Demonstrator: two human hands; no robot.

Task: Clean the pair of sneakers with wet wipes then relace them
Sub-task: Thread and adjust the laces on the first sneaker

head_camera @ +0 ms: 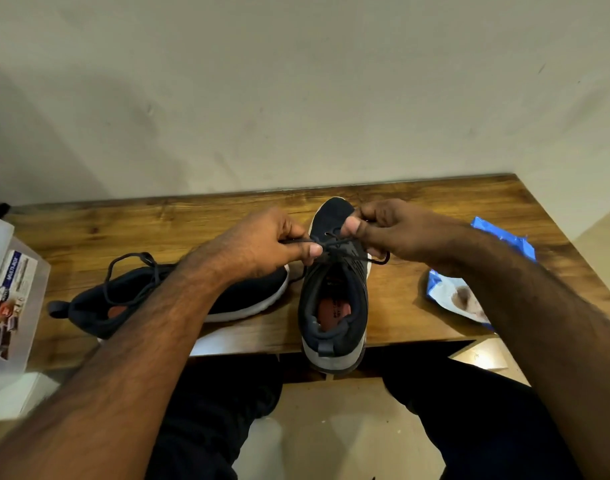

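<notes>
Up at the far side of the wooden counter (435, 209), both forearms reach forward over the upright sneaker (334, 292), which stands with its heel overhanging the near edge. The left hand (269, 240) curls its fingers (312, 251) around one strand of the dark lace (334, 244), thumb pressed on it. The right hand (390, 230) pinches the other strand above the toe. Beside them, the second sneaker (179, 296) lies on its side. A blue wet-wipe pack (452, 292) rests under the right forearm.
</notes>
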